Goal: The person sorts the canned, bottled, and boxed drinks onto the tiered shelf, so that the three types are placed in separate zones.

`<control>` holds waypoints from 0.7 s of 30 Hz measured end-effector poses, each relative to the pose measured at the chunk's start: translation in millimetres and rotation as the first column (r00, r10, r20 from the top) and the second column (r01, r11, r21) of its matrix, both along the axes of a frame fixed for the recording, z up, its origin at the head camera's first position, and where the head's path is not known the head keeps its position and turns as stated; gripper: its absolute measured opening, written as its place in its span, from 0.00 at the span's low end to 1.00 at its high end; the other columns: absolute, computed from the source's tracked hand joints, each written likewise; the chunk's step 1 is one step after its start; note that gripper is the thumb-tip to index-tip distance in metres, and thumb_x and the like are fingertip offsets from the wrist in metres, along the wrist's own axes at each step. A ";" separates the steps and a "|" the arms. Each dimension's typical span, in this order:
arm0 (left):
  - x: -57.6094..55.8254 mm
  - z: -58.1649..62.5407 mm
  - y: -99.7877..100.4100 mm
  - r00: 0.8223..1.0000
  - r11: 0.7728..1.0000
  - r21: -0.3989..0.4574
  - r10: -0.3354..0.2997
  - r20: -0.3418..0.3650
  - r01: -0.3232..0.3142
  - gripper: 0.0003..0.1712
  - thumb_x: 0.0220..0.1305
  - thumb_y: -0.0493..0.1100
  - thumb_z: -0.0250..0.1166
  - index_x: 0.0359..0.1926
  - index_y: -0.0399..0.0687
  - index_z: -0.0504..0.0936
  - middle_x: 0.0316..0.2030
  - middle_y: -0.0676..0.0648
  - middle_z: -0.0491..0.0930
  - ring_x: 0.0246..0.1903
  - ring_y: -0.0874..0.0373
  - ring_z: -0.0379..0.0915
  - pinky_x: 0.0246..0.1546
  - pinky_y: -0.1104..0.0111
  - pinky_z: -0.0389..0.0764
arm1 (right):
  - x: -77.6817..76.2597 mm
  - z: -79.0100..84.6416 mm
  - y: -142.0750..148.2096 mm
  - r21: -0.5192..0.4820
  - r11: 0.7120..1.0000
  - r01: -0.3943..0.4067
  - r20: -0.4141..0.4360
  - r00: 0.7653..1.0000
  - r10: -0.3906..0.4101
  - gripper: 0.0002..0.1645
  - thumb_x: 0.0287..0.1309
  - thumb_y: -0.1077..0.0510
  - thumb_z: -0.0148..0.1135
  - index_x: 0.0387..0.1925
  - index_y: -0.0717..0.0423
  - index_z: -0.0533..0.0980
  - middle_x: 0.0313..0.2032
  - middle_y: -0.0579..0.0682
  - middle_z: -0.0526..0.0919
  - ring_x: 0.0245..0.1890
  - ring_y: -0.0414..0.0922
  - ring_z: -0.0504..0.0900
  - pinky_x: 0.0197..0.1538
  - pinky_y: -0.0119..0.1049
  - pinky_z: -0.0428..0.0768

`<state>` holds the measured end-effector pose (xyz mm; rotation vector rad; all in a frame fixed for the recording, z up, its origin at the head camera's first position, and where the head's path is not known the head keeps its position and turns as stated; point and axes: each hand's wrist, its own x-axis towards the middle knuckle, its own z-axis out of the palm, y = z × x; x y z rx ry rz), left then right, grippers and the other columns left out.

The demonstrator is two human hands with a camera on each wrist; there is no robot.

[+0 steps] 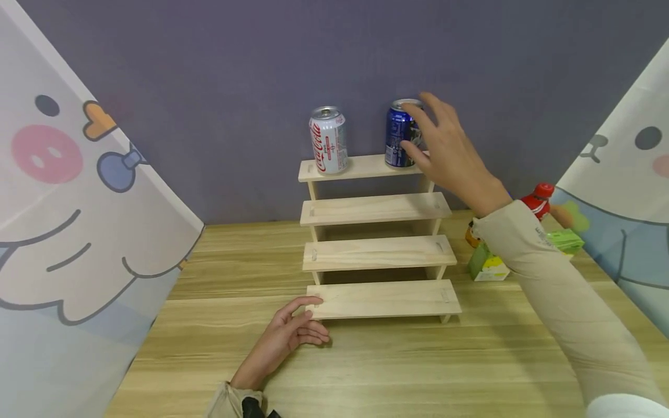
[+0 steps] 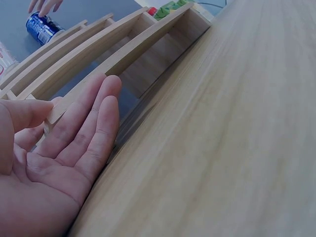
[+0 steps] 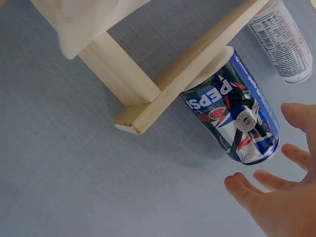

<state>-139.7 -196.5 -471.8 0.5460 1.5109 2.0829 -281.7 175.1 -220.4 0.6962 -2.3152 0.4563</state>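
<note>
A white Coca-Cola can [image 1: 328,140] and a blue Pepsi can [image 1: 398,134] stand upright on the top step of a four-tier wooden rack [image 1: 378,301]. My right hand [image 1: 449,145] is raised beside the Pepsi can, thumb and fingers spread; in the right wrist view a gap shows between the fingertips [image 3: 291,116] and the Pepsi can [image 3: 237,111]. At the bottom step's left end, my left hand [image 1: 287,334] pinches the board's corner between thumb and index finger. Its other fingers [image 2: 101,133] extend loosely in front of the board's edge.
Right of the rack, partly behind my right sleeve, are a red-capped bottle [image 1: 539,200], a green carton [image 1: 488,264] and a green packet [image 1: 565,241]. A grey-blue wall [image 1: 235,104] rises behind the rack. Cartoon-printed panels [image 1: 63,232] flank the wooden table [image 1: 219,273].
</note>
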 end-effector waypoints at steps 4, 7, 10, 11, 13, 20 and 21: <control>-0.1 -0.2 0.4 1.000 1.000 -0.004 0.000 -0.002 0.000 0.23 0.82 0.41 0.42 0.71 0.37 0.60 0.42 0.36 0.86 0.45 0.42 0.84 0.49 0.51 0.84 | 8.2 -4.6 7.3 -0.007 1.000 -0.002 -0.009 1.000 0.002 0.35 0.69 0.55 0.61 0.73 0.53 0.62 0.74 0.62 0.55 0.74 0.61 0.54 0.72 0.61 0.59; -0.2 -0.4 0.5 1.000 1.000 0.001 -0.003 -0.006 0.003 0.23 0.82 0.40 0.41 0.71 0.37 0.60 0.42 0.37 0.86 0.45 0.42 0.84 0.49 0.52 0.84 | 14.8 -8.2 12.8 -0.008 1.000 -0.005 -0.018 1.000 0.005 0.33 0.69 0.55 0.61 0.72 0.54 0.64 0.74 0.63 0.56 0.73 0.61 0.54 0.71 0.61 0.59; -0.1 -0.7 0.0 1.000 1.000 0.009 -0.005 -0.005 0.005 0.23 0.82 0.40 0.41 0.71 0.37 0.60 0.42 0.37 0.86 0.45 0.43 0.84 0.49 0.52 0.84 | 21.6 -11.3 17.4 -0.006 1.000 -0.011 -0.030 0.999 0.011 0.32 0.69 0.56 0.61 0.71 0.56 0.65 0.73 0.63 0.57 0.73 0.62 0.56 0.70 0.62 0.61; -0.1 -0.8 -0.1 1.000 1.000 0.012 -0.004 -0.004 0.004 0.23 0.82 0.40 0.41 0.71 0.37 0.60 0.42 0.36 0.86 0.45 0.43 0.84 0.49 0.52 0.84 | 23.8 -12.1 18.9 -0.004 1.000 -0.013 -0.034 0.999 0.013 0.32 0.68 0.57 0.61 0.70 0.56 0.66 0.73 0.64 0.57 0.72 0.63 0.57 0.70 0.62 0.62; -0.1 -1.2 -0.3 1.000 1.000 0.020 -0.006 -0.006 0.006 0.23 0.82 0.39 0.41 0.71 0.37 0.60 0.42 0.36 0.86 0.45 0.42 0.84 0.49 0.52 0.84 | 28.0 -13.6 21.3 0.000 1.000 -0.015 -0.044 0.999 0.015 0.31 0.68 0.57 0.62 0.69 0.56 0.67 0.73 0.63 0.58 0.72 0.63 0.57 0.69 0.63 0.62; -0.6 -1.4 0.7 1.000 1.000 0.018 -0.006 -0.001 0.006 0.23 0.82 0.40 0.41 0.71 0.37 0.60 0.42 0.36 0.86 0.45 0.42 0.84 0.49 0.52 0.84 | 43.4 -23.2 31.5 0.020 0.999 -0.032 -0.084 0.996 0.034 0.30 0.63 0.60 0.67 0.65 0.59 0.71 0.71 0.65 0.61 0.70 0.64 0.60 0.69 0.62 0.63; -0.6 -1.4 0.9 1.000 1.000 0.016 -0.004 -0.002 0.004 0.23 0.82 0.40 0.41 0.71 0.37 0.60 0.42 0.36 0.86 0.45 0.43 0.84 0.49 0.52 0.84 | 46.3 -25.5 33.3 0.019 0.999 -0.033 -0.080 0.996 0.034 0.30 0.62 0.61 0.68 0.65 0.59 0.71 0.71 0.65 0.62 0.70 0.64 0.60 0.69 0.63 0.63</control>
